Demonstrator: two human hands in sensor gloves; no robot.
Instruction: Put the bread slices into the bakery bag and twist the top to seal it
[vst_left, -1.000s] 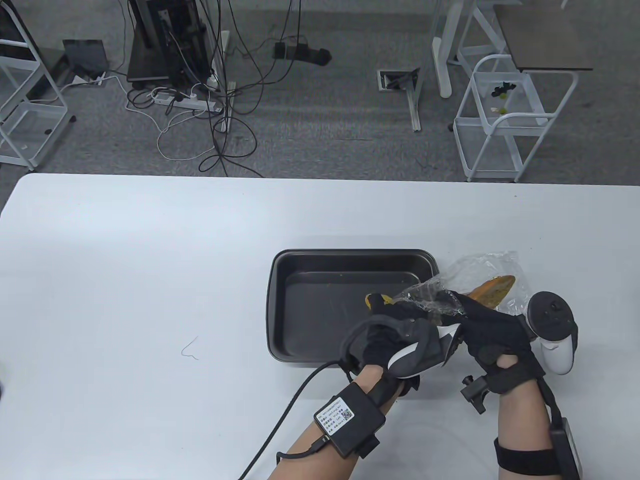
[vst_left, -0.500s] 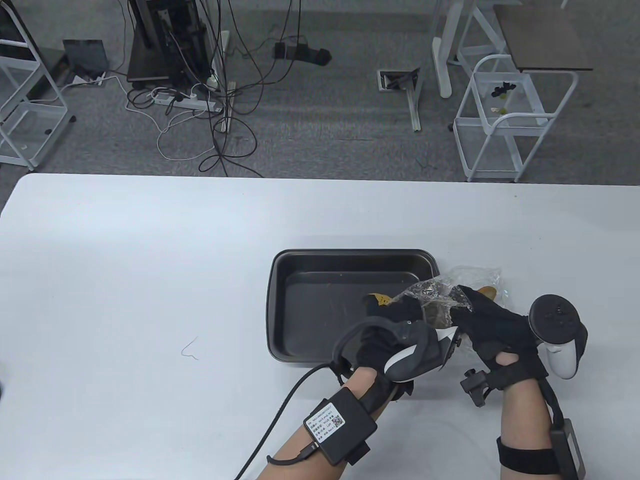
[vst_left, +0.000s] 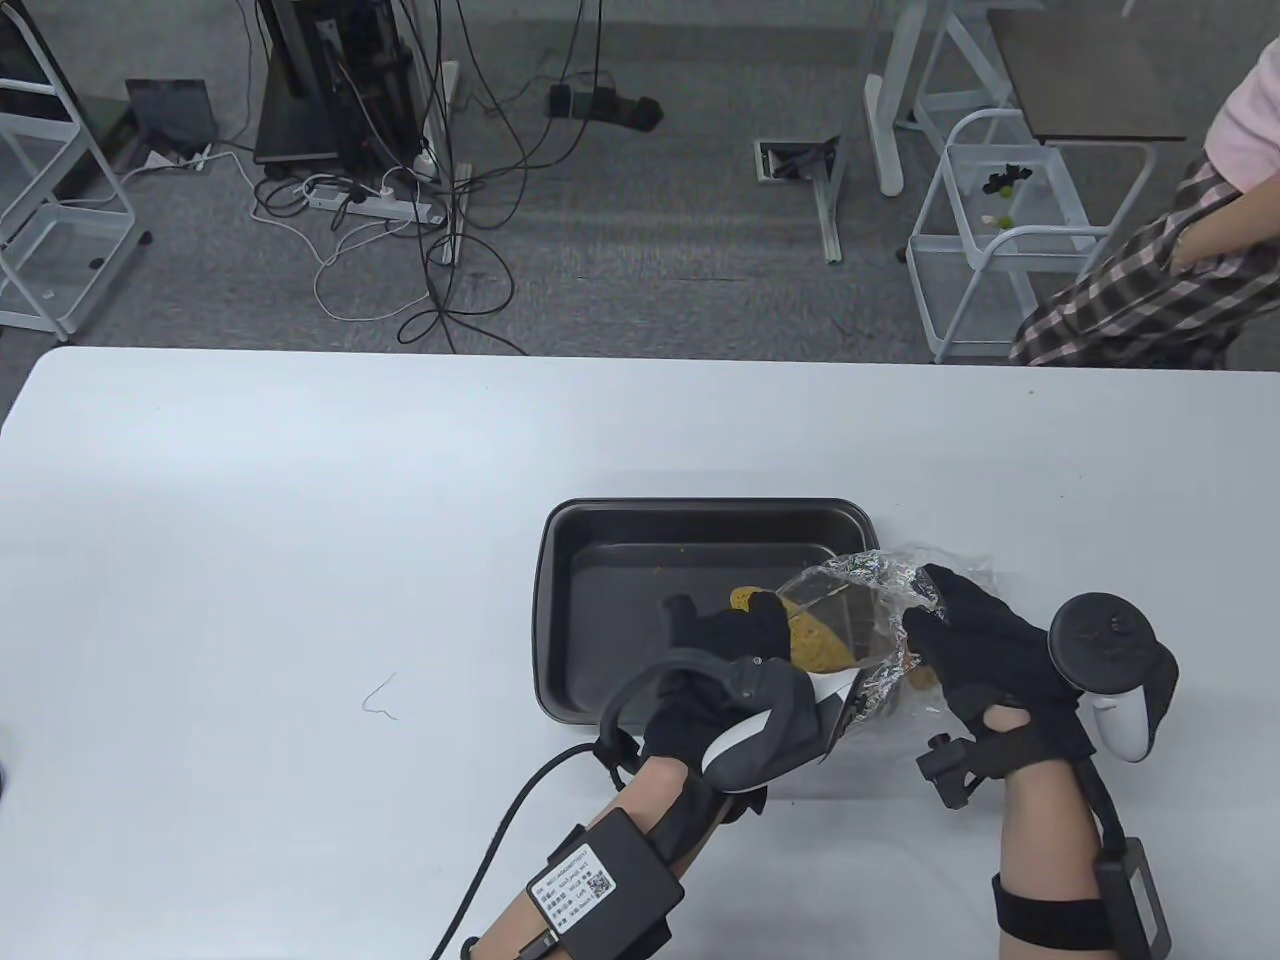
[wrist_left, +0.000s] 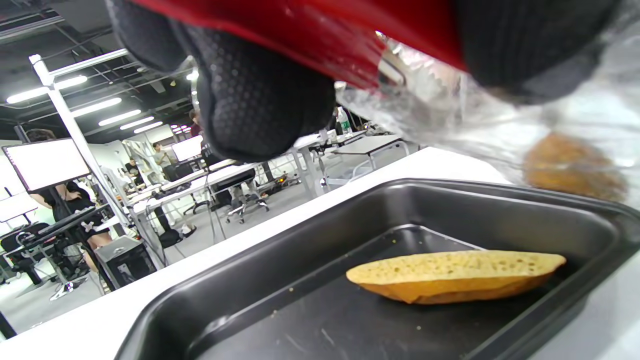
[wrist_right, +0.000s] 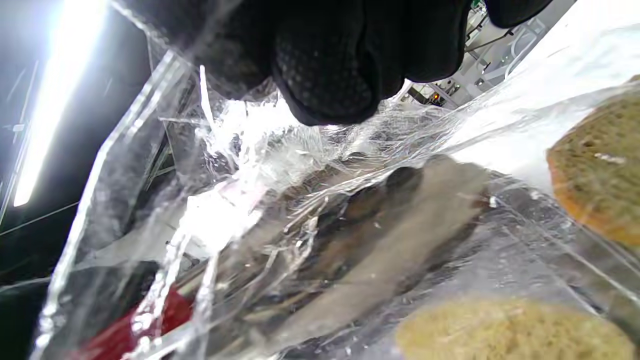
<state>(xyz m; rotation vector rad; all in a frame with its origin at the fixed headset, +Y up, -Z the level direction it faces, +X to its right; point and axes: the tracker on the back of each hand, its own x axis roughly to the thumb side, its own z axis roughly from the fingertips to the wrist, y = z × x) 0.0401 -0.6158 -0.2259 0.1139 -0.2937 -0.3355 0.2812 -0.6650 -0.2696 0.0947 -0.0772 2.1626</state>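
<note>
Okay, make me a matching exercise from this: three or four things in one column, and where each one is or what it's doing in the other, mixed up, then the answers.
Things:
1. Bread slice
2. Baking tray
3. Clear bag
4. Right hand

Places or states:
A. Held up by both hands over the tray's right end
B. Lying flat in the tray
C. Sitting on the white table
D. Gripping crinkled plastic

Pairs: 1-B, 2-C, 3-A, 4-D
</note>
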